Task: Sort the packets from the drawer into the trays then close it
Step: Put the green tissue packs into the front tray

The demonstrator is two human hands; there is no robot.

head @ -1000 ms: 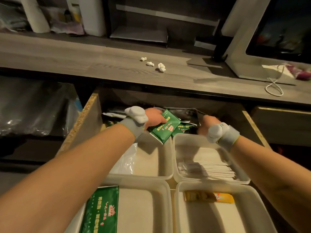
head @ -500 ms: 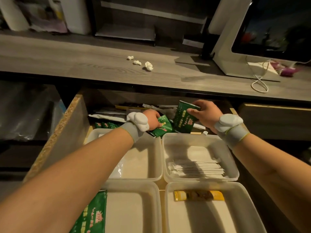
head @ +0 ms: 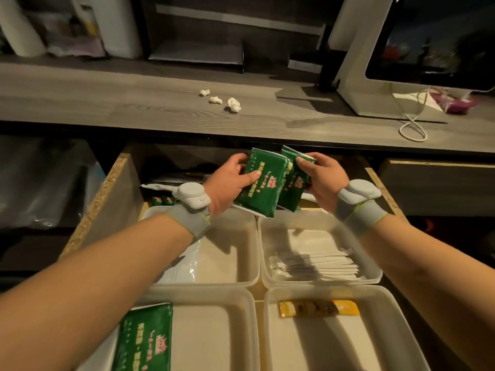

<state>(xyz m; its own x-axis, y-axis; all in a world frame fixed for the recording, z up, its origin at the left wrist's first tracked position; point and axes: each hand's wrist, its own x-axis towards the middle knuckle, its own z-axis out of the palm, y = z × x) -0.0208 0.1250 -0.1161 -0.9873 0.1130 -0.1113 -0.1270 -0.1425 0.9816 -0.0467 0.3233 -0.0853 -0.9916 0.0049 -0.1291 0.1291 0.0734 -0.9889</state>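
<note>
left hand point(head: 230, 183): gripping green packet point(head: 263, 180) | right hand point(head: 324, 178): gripping second green packet point(head: 296, 183) | matching tray point(head: 249, 298): near left (left hand nearer), long axes upright

Bare forearms; each wrist wears a grey band point(head: 193, 220) carrying a pale, perhaps plastic, pod point(head: 359, 191).
</note>
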